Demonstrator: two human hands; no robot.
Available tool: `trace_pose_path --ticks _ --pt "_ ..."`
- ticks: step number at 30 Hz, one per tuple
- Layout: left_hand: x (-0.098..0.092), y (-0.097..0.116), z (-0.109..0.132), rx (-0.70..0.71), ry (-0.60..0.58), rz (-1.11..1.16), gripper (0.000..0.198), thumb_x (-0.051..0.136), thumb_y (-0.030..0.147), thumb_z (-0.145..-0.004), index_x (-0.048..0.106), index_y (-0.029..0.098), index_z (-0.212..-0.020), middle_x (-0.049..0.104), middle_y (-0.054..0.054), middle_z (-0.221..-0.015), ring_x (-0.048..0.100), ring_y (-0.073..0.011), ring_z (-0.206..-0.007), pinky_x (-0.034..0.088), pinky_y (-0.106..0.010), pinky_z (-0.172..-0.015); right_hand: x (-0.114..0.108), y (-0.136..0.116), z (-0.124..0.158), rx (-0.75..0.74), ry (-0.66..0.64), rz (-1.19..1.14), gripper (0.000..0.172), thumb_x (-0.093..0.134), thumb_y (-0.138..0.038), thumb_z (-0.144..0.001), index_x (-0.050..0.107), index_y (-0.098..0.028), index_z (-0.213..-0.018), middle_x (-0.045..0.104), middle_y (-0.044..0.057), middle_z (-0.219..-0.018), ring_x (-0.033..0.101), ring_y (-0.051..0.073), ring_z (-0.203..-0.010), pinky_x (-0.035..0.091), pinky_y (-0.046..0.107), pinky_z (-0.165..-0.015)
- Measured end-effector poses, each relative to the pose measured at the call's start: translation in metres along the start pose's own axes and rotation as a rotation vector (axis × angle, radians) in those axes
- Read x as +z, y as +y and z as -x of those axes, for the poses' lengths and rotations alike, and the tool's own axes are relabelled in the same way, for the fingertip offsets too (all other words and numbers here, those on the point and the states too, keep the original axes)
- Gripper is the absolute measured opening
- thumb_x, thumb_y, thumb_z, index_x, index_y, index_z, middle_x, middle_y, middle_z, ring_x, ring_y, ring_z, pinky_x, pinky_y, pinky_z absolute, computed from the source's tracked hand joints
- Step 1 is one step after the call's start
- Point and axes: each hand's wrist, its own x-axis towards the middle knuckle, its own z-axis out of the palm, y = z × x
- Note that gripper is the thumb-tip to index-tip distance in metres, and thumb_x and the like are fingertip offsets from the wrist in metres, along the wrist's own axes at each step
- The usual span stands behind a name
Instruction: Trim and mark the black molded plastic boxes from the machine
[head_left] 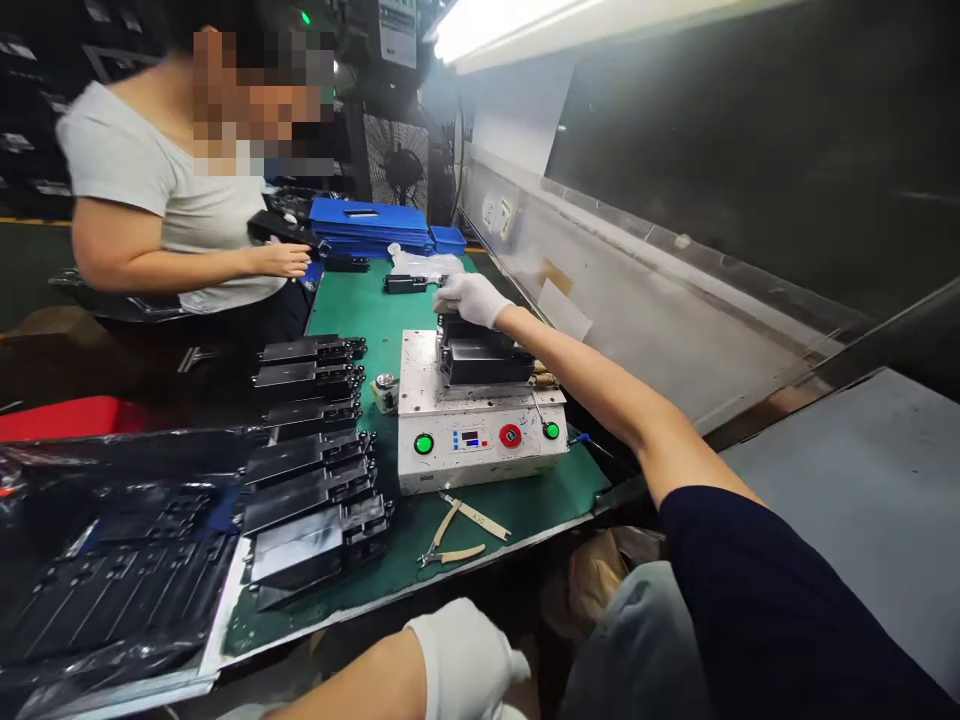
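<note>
My right hand (471, 300), in a white glove, reaches over the far side of a white bench machine (480, 450). Its fingers are bent and pressed together; what they grip, if anything, is hidden. A long black housing (487, 362) sits in the machine's fixture below the wrist. Just left of the fingertips, another black part (405, 284) lies on the green mat. My left hand (466, 660), also white-gloved, hangs low in front of the table edge, its fingers mostly turned away from view and cut off below.
Several black housings (307, 480) form a column on the mat's left. Nippers (450, 545) and a flat beige tool (480, 516) lie before the machine. A plastic-lined tray (112, 590) of black parts stands lower left. Across the table, a co-worker (180, 200) holds a black part.
</note>
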Motion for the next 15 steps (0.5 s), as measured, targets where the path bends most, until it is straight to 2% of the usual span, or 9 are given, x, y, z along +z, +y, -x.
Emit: trace_pose_path --ticks 2,6,10,12,14,15 --pt "-0.005 -0.007 0.003 0.030 -0.029 0.000 0.045 0.053 0.052 -0.098 0.067 0.025 -0.131 0.077 -0.015 -0.106 0.074 -0.0398 -0.095 0.055 -0.040 -0.068 0.003 0.010 0.007 0.002 0.026 -0.029 0.029 0.060 -0.020 -0.094 0.077 -0.014 -0.118 0.072 0.008 -0.107 0.060 0.018 -0.094 0.043 0.028 -0.088" --pt "-0.011 -0.019 0.006 -0.026 0.046 -0.052 0.048 0.050 0.058 -0.098 0.067 0.023 -0.128 0.078 -0.013 -0.103 0.075 -0.0383 -0.089 0.056 -0.041 -0.069 -0.006 0.033 0.043 0.073 0.101 -0.057 0.025 0.062 -0.023 -0.092 0.080 -0.014 -0.108 0.073 0.007 -0.092 0.063 0.019 -0.083 0.046 0.030 -0.081" --pt "-0.004 -0.024 -0.011 0.016 0.086 -0.121 0.054 0.047 0.064 -0.097 0.067 0.022 -0.125 0.078 -0.013 -0.097 0.076 -0.0374 -0.084 0.056 -0.041 -0.067 0.000 0.021 0.028 0.001 0.106 -0.094 0.026 0.062 -0.024 -0.094 0.079 -0.015 -0.111 0.074 0.007 -0.098 0.062 0.017 -0.086 0.046 0.029 -0.083" --pt "0.005 -0.026 -0.023 0.056 0.053 -0.139 0.043 0.050 0.055 -0.100 0.068 0.024 -0.123 0.078 -0.012 -0.096 0.076 -0.0361 -0.081 0.054 -0.038 -0.064 0.003 0.016 0.023 -0.051 0.095 -0.112 0.026 0.062 -0.023 -0.094 0.078 -0.018 -0.114 0.074 0.006 -0.102 0.061 0.016 -0.089 0.046 0.027 -0.085" --pt "0.015 -0.029 -0.030 0.079 -0.018 -0.143 0.029 0.053 0.035 -0.100 0.070 0.027 -0.122 0.079 -0.011 -0.095 0.076 -0.0341 -0.080 0.052 -0.035 -0.060 -0.001 0.021 0.032 -0.038 0.111 -0.105 0.026 0.061 -0.027 -0.095 0.078 -0.018 -0.112 0.074 0.006 -0.100 0.062 0.017 -0.088 0.046 0.028 -0.084" --pt "0.019 -0.029 -0.032 0.079 -0.068 -0.145 0.028 0.054 0.027 -0.099 0.070 0.027 -0.121 0.079 -0.010 -0.095 0.076 -0.0334 -0.079 0.051 -0.034 -0.058 -0.005 0.026 0.040 -0.012 0.126 -0.094 0.026 0.060 -0.029 -0.095 0.079 -0.017 -0.109 0.074 0.007 -0.096 0.062 0.017 -0.085 0.046 0.028 -0.081"
